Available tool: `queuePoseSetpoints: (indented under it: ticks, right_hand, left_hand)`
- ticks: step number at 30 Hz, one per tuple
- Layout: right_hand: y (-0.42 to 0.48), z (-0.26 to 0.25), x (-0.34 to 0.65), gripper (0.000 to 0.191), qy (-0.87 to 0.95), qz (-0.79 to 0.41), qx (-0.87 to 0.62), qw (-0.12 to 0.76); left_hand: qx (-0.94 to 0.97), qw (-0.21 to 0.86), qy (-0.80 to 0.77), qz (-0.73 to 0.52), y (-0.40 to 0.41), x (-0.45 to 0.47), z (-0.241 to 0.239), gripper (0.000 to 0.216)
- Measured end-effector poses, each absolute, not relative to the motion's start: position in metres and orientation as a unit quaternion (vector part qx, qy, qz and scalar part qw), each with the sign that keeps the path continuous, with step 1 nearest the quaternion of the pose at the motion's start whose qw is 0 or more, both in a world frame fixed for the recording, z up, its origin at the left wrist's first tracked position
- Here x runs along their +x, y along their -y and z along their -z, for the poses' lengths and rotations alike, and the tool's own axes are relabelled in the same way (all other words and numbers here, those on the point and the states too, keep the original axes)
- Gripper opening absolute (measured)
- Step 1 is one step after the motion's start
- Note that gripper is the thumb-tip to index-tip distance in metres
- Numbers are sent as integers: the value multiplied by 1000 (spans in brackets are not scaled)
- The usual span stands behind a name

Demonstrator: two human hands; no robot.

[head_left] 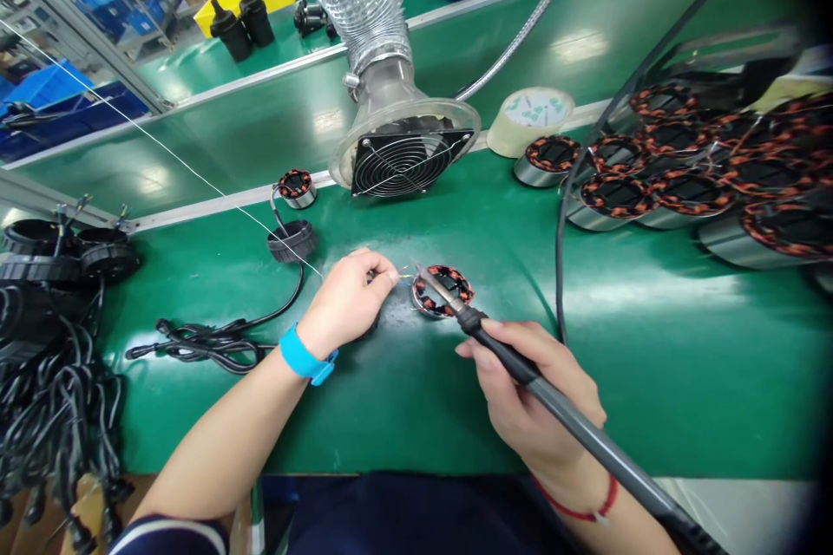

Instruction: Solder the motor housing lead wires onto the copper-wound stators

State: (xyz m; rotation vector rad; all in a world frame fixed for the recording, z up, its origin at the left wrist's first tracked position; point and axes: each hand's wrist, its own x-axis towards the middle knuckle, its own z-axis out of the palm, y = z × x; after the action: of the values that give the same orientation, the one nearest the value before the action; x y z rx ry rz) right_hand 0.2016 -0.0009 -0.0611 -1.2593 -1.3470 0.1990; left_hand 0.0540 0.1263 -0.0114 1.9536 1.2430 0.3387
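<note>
In my right hand [540, 399] is a soldering iron [521, 364], held like a pen, its tip angled up and left over a copper-wound motor stator [426, 299]. The stator lies on the green bench with an orange and black winding ring. My left hand [355, 290] pinches thin coloured wires [404, 276] just left of the stator, close to the iron's tip. A thin white strand, perhaps solder wire [195, 173], runs down from the upper left to my left hand. What lies under my left palm is hidden.
A fume extractor [407, 160] hangs behind the stator. Several stators [615, 199] stand at the right by a tape roll [530, 121]. A black cap [292, 241] with a coiled cable [214, 347] and another stator [297, 188] sit left. Bundled cables [58, 408] fill the far left.
</note>
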Motion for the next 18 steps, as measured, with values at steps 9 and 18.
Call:
queuePoseSetpoints:
  ticks: [9, 18]
  right_hand:
    - [-5, 49, 206, 40, 602, -119, -588, 527]
    - [-49, 37, 207, 35, 654, -164, -601, 429]
  left_hand:
    - [771, 383, -491, -135, -127, 54, 12, 14]
    - [774, 387, -483, -136, -126, 52, 11, 15]
